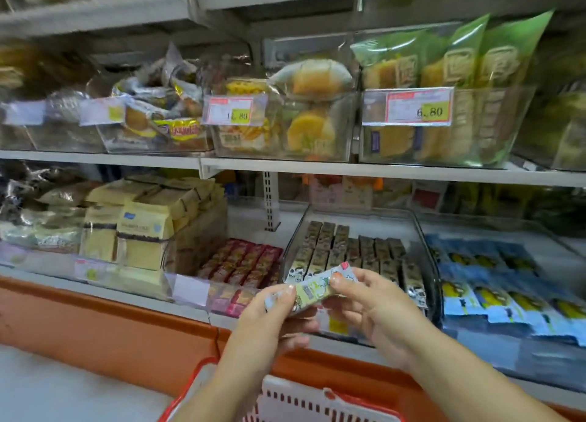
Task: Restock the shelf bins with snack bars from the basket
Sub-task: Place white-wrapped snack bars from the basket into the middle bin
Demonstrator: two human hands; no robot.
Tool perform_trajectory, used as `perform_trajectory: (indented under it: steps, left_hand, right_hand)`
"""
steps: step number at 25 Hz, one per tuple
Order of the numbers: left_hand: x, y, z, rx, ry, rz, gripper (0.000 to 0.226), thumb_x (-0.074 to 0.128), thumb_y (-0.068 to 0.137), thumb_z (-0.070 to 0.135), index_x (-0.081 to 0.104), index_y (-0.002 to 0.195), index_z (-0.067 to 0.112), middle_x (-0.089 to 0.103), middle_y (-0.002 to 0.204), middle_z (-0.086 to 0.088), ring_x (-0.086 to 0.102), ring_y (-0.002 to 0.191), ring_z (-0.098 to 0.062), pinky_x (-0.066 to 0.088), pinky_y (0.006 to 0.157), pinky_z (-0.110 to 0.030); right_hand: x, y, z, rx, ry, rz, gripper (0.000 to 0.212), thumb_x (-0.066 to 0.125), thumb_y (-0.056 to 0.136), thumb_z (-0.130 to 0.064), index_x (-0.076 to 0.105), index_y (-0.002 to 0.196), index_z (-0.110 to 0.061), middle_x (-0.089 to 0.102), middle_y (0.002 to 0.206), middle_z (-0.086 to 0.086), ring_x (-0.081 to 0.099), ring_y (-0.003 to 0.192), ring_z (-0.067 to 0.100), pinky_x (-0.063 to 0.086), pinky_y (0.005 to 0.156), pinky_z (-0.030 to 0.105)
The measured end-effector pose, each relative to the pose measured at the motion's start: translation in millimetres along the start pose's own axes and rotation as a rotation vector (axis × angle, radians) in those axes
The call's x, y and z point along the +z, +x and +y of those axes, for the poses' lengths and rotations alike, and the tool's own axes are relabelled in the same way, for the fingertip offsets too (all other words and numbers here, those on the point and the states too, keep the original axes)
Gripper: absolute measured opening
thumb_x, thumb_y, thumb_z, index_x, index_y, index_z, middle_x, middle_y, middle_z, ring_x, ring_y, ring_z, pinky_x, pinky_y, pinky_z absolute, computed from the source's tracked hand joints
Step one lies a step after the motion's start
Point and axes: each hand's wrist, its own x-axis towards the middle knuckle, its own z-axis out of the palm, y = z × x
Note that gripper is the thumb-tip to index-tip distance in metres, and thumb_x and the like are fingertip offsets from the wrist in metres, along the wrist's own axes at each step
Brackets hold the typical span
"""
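Observation:
A snack bar (312, 290) in a pale wrapper with cartoon print is held level in front of the lower shelf. My left hand (272, 323) pinches its left end and my right hand (369, 307) pinches its right end. Just behind it stands a clear bin (293, 234) with rows of brown bars in matching wrappers (355, 253). The red basket with a white mesh wall (304, 402) sits below my forearms at the bottom edge; its contents are hidden.
A bin of red bars (244, 263) lies left of the brown ones, and blue packets (494, 282) lie to the right. Yellow cake packs (136, 228) stand further left. The upper shelf (380, 172) carries clear bins of pastries with price tags (418, 106). An orange shelf base (104, 323) runs below.

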Motion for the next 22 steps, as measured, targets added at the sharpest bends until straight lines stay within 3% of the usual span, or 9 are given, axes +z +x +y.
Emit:
perform_trajectory:
  steps: [2, 4, 7, 10, 12, 14, 16, 19, 22]
  left_hand:
    - [2.4, 16.0, 2.3, 0.156, 0.2, 0.071, 0.042, 0.048, 0.08, 0.067, 0.063, 0.109, 0.04, 0.071, 0.099, 0.019, 0.067, 0.09, 0.0, 0.055, 0.069, -0.023]
    - [-4.6, 33.8, 5.7, 0.393, 0.622, 0.125, 0.059, 0.035, 0.068, 0.083, 0.048, 0.12, 0.058, 0.049, 0.121, 0.04, 0.046, 0.11, 0.018, 0.044, 0.092, -0.015]
    - [-19.2, 73.2, -1.6, 0.509, 0.973, 0.141, 0.099, 0.031, 0.066, 0.085, 0.0, 0.15, 0.043, 0.008, 0.141, 0.037, 0.01, 0.136, 0.011, 0.015, 0.112, -0.017]
    - [-30.8, 102.7, -18.1, 0.438, 0.976, 0.08, 0.117, 0.04, 0.058, 0.089, -0.019, 0.147, 0.042, 0.0, 0.145, 0.035, 0.008, 0.141, 0.005, 0.019, 0.113, -0.021]
    - [-35.1, 109.6, -29.0, 0.452, 1.001, 0.064, 0.116, 0.039, 0.057, 0.093, -0.02, 0.144, 0.047, 0.001, 0.148, 0.037, 0.015, 0.141, 0.004, 0.025, 0.112, -0.022]
    - [-36.9, 112.8, -34.5, 0.485, 1.035, 0.075, 0.113, 0.031, 0.052, 0.099, -0.022, 0.141, 0.052, 0.006, 0.153, 0.033, 0.023, 0.139, 0.001, 0.032, 0.111, -0.025]
    - [-37.5, 114.5, -36.7, 0.491, 1.058, 0.078, 0.112, 0.025, 0.051, 0.1, -0.025, 0.139, 0.052, 0.009, 0.154, 0.031, 0.029, 0.138, -0.002, 0.037, 0.108, -0.028]
    - [-37.4, 111.7, -36.2, 0.465, 1.056, 0.048, 0.11, 0.032, 0.059, 0.093, -0.019, 0.145, 0.047, 0.007, 0.154, 0.03, 0.021, 0.14, 0.002, 0.029, 0.113, -0.025]
    - [-44.4, 94.6, -31.1, 0.551, 1.061, 0.092, 0.094, 0.039, 0.074, 0.078, 0.0, 0.151, 0.04, 0.013, 0.153, 0.025, 0.014, 0.138, 0.006, 0.017, 0.114, -0.018]
  right_hand:
    - [-2.8, 22.9, -15.0, -0.054, 0.021, 0.125, 0.033, 0.073, 0.082, -0.014, 0.056, 0.109, -0.006, 0.075, 0.09, 0.014, 0.073, 0.077, 0.023, 0.058, 0.06, 0.027]
    - [-20.0, 56.0, -44.5, -0.16, -0.052, 0.283, 0.031, 0.073, 0.084, -0.018, 0.057, 0.109, -0.008, 0.074, 0.093, 0.011, 0.073, 0.079, 0.023, 0.058, 0.065, 0.031]
    - [-51.4, 116.6, -96.6, -0.226, -0.292, 0.37, 0.024, 0.065, 0.09, -0.014, 0.06, 0.113, -0.008, 0.069, 0.106, 0.01, 0.066, 0.087, 0.022, 0.054, 0.071, 0.031]
    - [-76.5, 168.3, -109.5, -0.097, -0.501, 0.333, 0.016, 0.058, 0.094, -0.008, 0.061, 0.11, -0.006, 0.063, 0.107, 0.016, 0.063, 0.092, 0.027, 0.053, 0.077, 0.035]
    - [-83.8, 190.1, -96.8, 0.038, -0.562, 0.327, 0.016, 0.059, 0.093, -0.004, 0.062, 0.109, -0.004, 0.065, 0.091, 0.013, 0.063, 0.075, 0.023, 0.055, 0.063, 0.031]
    - [-86.0, 207.4, -77.2, 0.127, -0.56, 0.35, 0.026, 0.064, 0.09, -0.006, 0.06, 0.115, 0.002, 0.066, 0.089, 0.013, 0.063, 0.074, 0.024, 0.055, 0.054, 0.03]
    - [-83.3, 217.4, -58.3, 0.162, -0.564, 0.397, 0.038, 0.072, 0.084, -0.008, 0.058, 0.117, 0.006, 0.067, 0.101, 0.018, 0.065, 0.085, 0.028, 0.056, 0.061, 0.034]
    - [-80.2, 214.2, -48.3, 0.142, -0.549, 0.397, 0.043, 0.072, 0.082, -0.003, 0.056, 0.12, 0.009, 0.063, 0.114, 0.021, 0.065, 0.096, 0.032, 0.056, 0.072, 0.039]
    - [-72.8, 183.2, -64.0, -0.052, -0.768, 0.363, 0.038, 0.062, 0.092, -0.012, 0.054, 0.127, 0.0, 0.06, 0.116, 0.013, 0.063, 0.091, 0.027, 0.055, 0.085, 0.042]
